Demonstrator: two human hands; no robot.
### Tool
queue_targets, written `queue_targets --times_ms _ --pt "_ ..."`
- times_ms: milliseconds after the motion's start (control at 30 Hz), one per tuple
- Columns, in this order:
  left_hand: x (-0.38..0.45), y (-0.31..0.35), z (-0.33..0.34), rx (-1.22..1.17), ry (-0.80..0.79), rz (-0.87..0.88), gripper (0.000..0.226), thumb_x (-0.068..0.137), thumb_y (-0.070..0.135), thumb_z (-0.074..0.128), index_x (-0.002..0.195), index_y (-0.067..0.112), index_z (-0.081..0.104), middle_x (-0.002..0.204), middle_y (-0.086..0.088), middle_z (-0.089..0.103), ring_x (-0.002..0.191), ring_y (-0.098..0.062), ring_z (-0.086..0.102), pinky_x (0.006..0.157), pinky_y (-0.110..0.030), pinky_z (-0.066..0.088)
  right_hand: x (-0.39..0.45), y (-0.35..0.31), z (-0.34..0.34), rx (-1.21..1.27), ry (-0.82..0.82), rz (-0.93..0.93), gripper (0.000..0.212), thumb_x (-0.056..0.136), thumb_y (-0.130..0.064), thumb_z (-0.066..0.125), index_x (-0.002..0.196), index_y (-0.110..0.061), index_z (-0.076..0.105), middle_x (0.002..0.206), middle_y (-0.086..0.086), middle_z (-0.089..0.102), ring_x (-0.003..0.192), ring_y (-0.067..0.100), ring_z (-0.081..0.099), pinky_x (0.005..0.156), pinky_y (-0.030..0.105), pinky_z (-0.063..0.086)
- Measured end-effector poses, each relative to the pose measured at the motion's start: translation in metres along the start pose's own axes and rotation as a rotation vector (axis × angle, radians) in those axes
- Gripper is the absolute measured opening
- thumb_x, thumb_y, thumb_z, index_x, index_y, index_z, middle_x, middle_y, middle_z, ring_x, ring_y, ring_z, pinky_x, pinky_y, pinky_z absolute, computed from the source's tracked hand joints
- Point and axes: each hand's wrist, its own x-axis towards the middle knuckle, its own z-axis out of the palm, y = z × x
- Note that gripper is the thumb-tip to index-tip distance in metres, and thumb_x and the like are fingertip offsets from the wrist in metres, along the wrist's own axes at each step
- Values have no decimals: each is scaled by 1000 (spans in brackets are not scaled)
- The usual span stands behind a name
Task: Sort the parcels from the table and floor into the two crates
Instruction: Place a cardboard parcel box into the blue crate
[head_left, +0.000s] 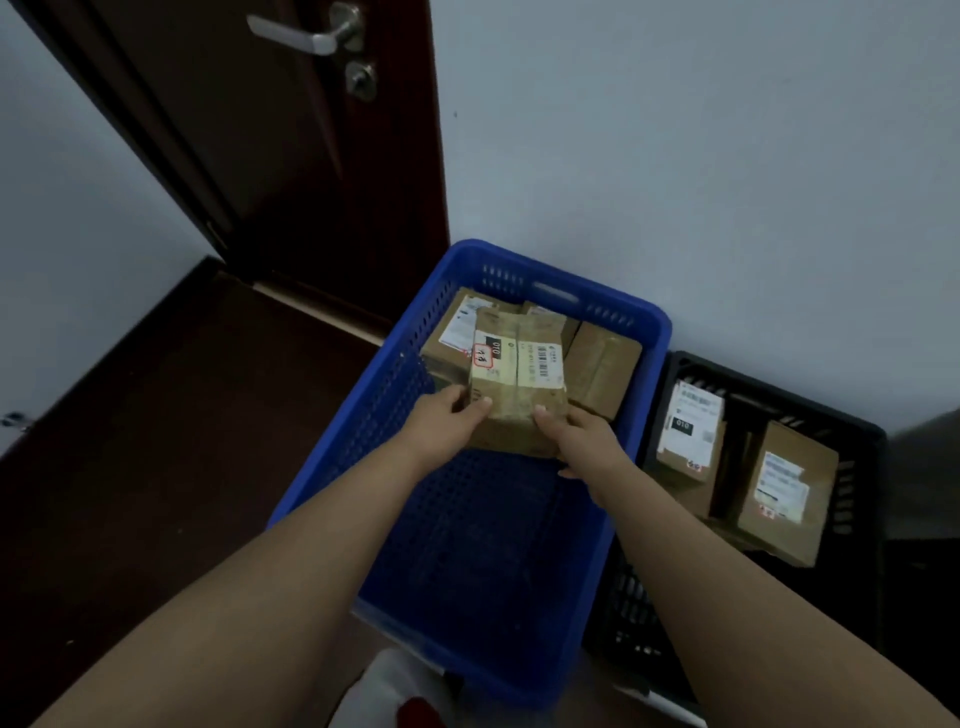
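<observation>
Below, both hands hold one cardboard parcel (517, 382) over the far half of the blue crate (652, 332). The left hand (444, 423) curls round the parcel's near left corner, thumb on top; the right hand (582, 441) takes the near right corner the same way, so each grip pinches the box between thumb and fingers. A white label with a barcode and a red-edged sticker lies on the parcel's top face. It sits above or on other brown boxes (602, 366) packed along the crate's far wall; whether it already rests on them I cannot tell. The near part of the blue crate's perforated floor is bare.

Just to the right, touching or nearly so, stands a black crate (862, 431) with two labelled parcels (688, 434) (787, 488) propped upright inside. Both crates stand on the floor against a pale wall (701, 156), beside a dark door (291, 156) with a metal handle (311, 34).
</observation>
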Motion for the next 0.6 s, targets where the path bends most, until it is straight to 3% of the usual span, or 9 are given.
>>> queue_targets --times_ms 133,233,333,400,500,600 --pt "36 -7 -20 202 -7 31 32 99 35 51 126 21 60 117 -4 63 90 -14 54 71 -27 45 41 -4 31 -41 80 -31 30 92 -30 65 121 -21 62 111 4 65 87 21 63 61 27 52" --pt "71 -9 -32 358 77 56 29 96 35 57 120 20 62 110 -2 67 84 -17 61 73 -31 51 79 -7 51 -48 129 -21 31 90 -25 68 119 -16 63 102 5 67 83 23 67 71 35 60" --pt "109 -12 -42 338 116 45 36 94 27 61 126 12 55 116 -7 63 95 -25 64 81 -39 56 120 -11 69 -37 156 1 31 91 -23 67 120 -15 63 103 5 67 91 26 67 82 43 59" --pt "136 -18 -46 390 102 36 38 95 22 60 129 9 49 119 -10 60 101 -25 60 82 -32 52 146 -13 82 -52 168 -1 35 92 -21 64 126 -14 61 112 8 65 101 28 63 89 44 56" --pt "174 -28 -50 476 57 41 35 97 16 54 130 6 46 123 -15 56 106 -27 56 84 -35 48 177 -15 98 -94 187 -34 39 93 -19 62 131 -17 57 121 4 63 109 25 59 97 41 51" --pt "199 -35 -51 540 14 41 48 98 16 52 143 5 36 137 -19 42 119 -31 48 94 -35 42 198 -15 109 -103 165 -44 44 93 -17 62 135 -18 51 126 3 60 114 22 55 102 37 47"
